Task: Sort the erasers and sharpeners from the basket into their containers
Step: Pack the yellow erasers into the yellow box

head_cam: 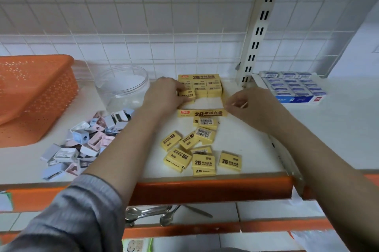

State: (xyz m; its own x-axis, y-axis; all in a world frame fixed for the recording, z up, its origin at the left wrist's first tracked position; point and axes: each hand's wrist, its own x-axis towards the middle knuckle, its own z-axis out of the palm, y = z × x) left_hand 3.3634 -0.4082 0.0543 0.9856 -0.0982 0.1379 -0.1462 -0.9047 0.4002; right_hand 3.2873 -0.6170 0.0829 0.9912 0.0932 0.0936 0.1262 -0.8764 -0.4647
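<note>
A yellow eraser box (202, 113) lies open on the white shelf, its back rows filled with yellow 2B erasers (208, 85). My left hand (164, 93) holds one yellow eraser (187, 94) at the box's left side. Beside the box's right edge, my right hand (246, 104) has its fingers curled; whether it touches the box is unclear. Several loose yellow erasers (196, 149) lie in front of the box. A pile of pastel sharpeners (86, 140) sits to the left. A clear round jar (123, 85) stands empty behind the pile.
An orange basket (34, 95) lies tipped at the far left. A box of blue-and-white erasers (293, 87) stands at the right, past the slotted shelf upright (256, 32). The shelf's orange front edge (205, 188) runs below the loose erasers.
</note>
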